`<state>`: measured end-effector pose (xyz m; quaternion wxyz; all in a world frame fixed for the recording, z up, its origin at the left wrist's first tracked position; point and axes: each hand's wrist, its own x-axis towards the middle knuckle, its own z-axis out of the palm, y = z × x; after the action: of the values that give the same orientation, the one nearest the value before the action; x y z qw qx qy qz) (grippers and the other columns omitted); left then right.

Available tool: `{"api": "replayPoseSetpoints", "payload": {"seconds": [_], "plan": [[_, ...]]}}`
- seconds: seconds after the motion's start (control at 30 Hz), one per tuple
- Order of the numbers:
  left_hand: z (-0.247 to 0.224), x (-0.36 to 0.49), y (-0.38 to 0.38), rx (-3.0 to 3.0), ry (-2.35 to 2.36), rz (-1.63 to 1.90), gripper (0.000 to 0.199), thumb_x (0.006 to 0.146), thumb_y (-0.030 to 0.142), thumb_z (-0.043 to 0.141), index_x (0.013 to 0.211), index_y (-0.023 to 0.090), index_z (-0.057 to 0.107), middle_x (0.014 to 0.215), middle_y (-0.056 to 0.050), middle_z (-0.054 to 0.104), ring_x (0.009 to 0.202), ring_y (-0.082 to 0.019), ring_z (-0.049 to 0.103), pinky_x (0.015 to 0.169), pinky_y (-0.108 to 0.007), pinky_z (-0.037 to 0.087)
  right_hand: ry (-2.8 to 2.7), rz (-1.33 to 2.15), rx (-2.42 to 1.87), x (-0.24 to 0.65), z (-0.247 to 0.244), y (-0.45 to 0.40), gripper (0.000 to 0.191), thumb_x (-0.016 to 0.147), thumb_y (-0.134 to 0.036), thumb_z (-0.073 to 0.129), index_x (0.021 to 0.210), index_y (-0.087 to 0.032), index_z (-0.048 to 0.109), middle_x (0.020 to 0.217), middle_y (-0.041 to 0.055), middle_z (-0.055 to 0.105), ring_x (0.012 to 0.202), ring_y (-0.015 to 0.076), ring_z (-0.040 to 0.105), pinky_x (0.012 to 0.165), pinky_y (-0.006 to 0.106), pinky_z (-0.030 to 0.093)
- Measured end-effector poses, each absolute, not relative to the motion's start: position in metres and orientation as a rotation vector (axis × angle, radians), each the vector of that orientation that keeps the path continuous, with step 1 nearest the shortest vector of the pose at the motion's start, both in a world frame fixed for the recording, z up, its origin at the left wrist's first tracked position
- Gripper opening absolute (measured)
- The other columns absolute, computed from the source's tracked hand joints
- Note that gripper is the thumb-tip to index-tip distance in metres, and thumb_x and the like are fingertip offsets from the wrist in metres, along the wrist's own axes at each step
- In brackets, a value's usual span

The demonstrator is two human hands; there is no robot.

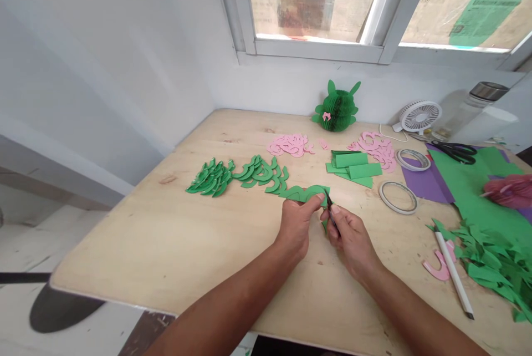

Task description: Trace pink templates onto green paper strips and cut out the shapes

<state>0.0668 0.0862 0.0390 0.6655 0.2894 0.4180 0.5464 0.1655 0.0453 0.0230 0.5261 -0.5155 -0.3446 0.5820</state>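
Right of frame, upper half: white fan (420,116), cord (393,135) running off its left side; clear bottle (463,113) with metallic lid just right of it. Far right edge: pink yarn (510,191). Top center to right: window (320,51), gray frame, printed sheets in its panes. Lower left: dark rounded object (66,306), exact type unclear.

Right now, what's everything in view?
Table: one, pale wood, centre
Window: one, white-framed, back
Paper figure: one, green, back
Fan: one, white, back right
Bottle: one, clear, back right
Green cutouts: two heaps, left
Pink cutouts: two heaps, some loose, middle and right
Folded paper: several, green, middle
Tape rolls: two, white, right
Sheets: several, green/purple, right
Scraps: one heap, green, right
Yarn: one bundle, pink, right
Pen: one, white, right
Strip: one, green, left hand
Scissors: two, black, in right hand and far right
Hands: two, bare, centre
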Motion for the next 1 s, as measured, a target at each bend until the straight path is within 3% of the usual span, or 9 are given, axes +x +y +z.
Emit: {"api": "replayPoseSetpoints", "payload": {"seconds": [1.0], "plan": [[0.0442,0.0619,0.0891,0.685,0.962,1.221,0.019,0.059,0.027,0.073,0.063,0.016,0.058,0.067,0.0,0.056,0.068,-0.014,0.053,0.07,-0.03,0.043,-0.886,1.381,-1.292,0.169,0.0208,0.0457,0.046,0.079,-0.063,0.058,0.073,-0.017,0.056,0.046,-0.0078,0.035,0.042,0.0061,0.023,0.041,0.024,0.013]]}}
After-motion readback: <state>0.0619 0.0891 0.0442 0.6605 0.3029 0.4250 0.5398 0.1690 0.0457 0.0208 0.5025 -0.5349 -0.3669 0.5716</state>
